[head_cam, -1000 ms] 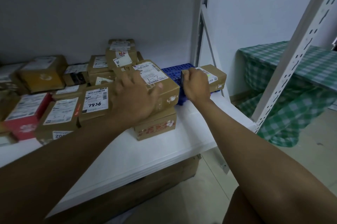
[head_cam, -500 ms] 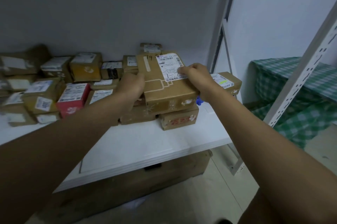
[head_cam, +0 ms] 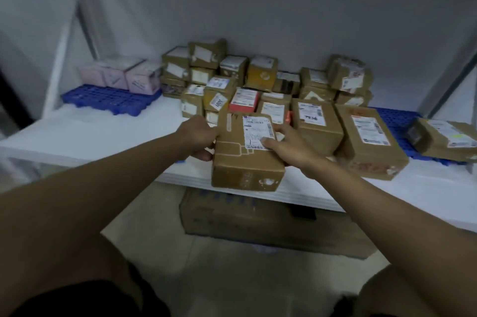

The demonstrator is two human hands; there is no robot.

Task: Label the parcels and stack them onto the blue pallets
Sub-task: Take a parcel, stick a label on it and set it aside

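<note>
While gripped by left hand and right hand, brown parcel above white shelf edge.

Held parcel: matt brown corrugated cardboard, scuffed white at front lower edge; smooth white paper label on top. Pile at 12 o'clock: same dull cardboard, paper labels. Pallet at 10 o'clock: blue gridded plastic, slight sheen. Pink boxes on it: smooth card. Shelf: smooth matt white board.
</note>
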